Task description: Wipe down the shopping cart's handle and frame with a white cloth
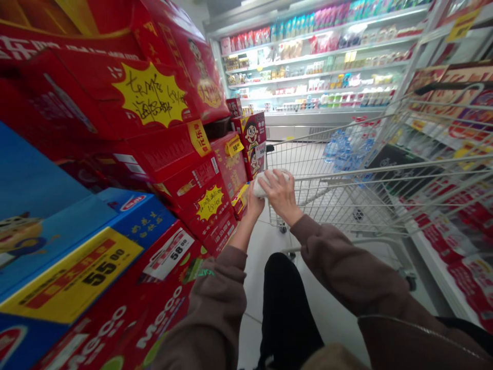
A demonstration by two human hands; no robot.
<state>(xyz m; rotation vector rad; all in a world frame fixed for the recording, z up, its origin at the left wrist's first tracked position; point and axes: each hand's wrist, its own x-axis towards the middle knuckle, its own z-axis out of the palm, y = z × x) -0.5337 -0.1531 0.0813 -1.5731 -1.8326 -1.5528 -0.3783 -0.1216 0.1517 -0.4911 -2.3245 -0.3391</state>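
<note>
Fingers of the right hand: curved over the top of a white bundle, slightly spread, pressed to it, gripping. Fingers of the left hand: closed about the bundle's lower left end, partly hidden; exact bend cannot be told. Bundle lies between the two hands, under the right fingers, its pale left end showing past them; material unclear.

Landmark: shopping cart. Bundle is held just beside the cart's left end as viewed; contact with the wire cannot be told. Left of the cart: stacked red boxes, with a blue box nearer the wearer. Behind the cart: lit shelves of packaged goods. Seen through the cart's wire: blue bottles; inside or beyond, undetermined.
</note>
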